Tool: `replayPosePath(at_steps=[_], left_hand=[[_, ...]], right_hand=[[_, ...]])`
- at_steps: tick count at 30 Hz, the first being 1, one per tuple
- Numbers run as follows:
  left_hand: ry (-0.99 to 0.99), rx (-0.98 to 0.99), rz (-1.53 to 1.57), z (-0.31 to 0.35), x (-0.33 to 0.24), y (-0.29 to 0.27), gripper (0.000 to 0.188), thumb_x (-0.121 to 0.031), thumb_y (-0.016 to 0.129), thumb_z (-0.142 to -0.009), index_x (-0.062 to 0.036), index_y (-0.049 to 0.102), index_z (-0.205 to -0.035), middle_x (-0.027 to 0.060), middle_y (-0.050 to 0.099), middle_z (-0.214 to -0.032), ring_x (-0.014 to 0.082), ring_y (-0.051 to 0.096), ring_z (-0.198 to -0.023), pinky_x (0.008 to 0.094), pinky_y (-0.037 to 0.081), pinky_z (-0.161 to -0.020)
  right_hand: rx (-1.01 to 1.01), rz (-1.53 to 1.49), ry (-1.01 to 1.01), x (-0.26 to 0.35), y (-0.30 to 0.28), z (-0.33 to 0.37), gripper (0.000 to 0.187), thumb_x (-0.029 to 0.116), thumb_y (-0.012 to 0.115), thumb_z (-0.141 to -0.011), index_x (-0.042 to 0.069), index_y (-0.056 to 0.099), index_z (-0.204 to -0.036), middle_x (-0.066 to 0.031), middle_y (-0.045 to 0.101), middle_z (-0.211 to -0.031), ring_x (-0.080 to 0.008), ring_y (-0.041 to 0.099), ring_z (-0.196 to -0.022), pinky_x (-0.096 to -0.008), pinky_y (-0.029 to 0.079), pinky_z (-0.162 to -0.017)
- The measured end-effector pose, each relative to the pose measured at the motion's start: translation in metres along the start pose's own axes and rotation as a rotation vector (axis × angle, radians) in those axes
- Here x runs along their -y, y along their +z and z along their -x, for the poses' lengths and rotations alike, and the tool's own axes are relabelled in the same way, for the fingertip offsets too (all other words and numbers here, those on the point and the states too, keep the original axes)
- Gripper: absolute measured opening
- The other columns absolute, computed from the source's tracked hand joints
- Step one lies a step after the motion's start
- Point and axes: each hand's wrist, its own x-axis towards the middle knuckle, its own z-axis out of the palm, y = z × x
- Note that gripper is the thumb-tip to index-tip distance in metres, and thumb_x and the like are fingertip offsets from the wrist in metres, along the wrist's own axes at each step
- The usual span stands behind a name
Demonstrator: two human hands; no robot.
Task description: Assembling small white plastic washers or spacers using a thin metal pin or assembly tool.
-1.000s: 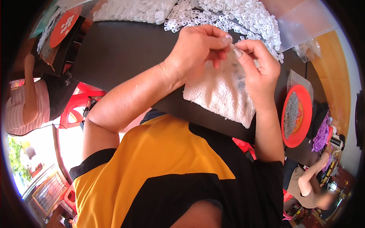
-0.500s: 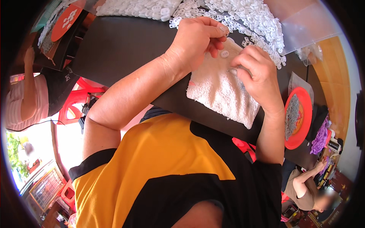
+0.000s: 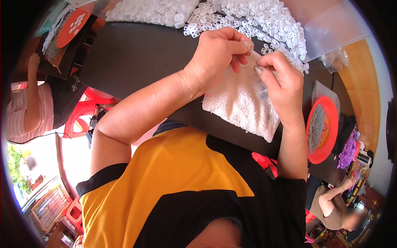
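Note:
My left hand (image 3: 219, 56) is closed in a pinch above the far part of a cream terry cloth (image 3: 242, 111) on the dark table. What its thumb and fingertips hold, if anything, is too small and hidden to tell. Just right of it, my right hand (image 3: 283, 80) also pinches thumb against index finger, with its fingertips close to the left ones but apart. I cannot make out anything between them. Beyond both hands lies a heap of small white plastic pieces with holes (image 3: 264, 20), some scattered toward the cloth.
A red bowl (image 3: 333, 136) of fine grey pieces (image 3: 316, 128) stands at the right. Clear plastic sheeting (image 3: 335, 31) edges the white heap. Another red dish (image 3: 66, 35) sits far left. Two people work nearby, one (image 3: 33, 99) left, one (image 3: 331, 206) lower right. The dark table (image 3: 136, 53) extends left.
Both hands have shifted slightly nearer to me. The right fingertips have risen off the cloth toward the left ones. A white piece seen on the cloth below the left fingers no longer shows there.

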Motion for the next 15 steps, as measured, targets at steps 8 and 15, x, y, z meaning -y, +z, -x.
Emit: replayPosePath(at_steps=[8,15], left_hand=[[0.003,0.037,0.278,0.008,-0.004,0.012,0.015,-0.009,0.057,-0.093,0.0040,0.057,-0.101,0.0123,0.063,-0.095,0.0207,0.062,-0.090,0.0317,0.048,-0.084],[-0.164,0.030,0.393,0.015,-0.025,0.026,0.014,-0.013,0.051,-0.095,0.0003,0.055,-0.097,0.0128,0.060,-0.098,0.0221,0.057,-0.093,0.0358,0.045,-0.089]], right_hand=[[-0.086,0.582,-0.450,0.024,0.019,-0.001,0.010,0.004,0.058,-0.072,0.006,0.052,-0.081,-0.0077,0.048,-0.077,-0.0269,0.054,-0.075,-0.0385,0.042,-0.066],[-0.070,0.598,-0.532,0.039,0.018,0.001,0.010,0.004,0.058,-0.071,0.004,0.051,-0.078,-0.0090,0.046,-0.078,-0.0268,0.051,-0.073,-0.0384,0.042,-0.065]])
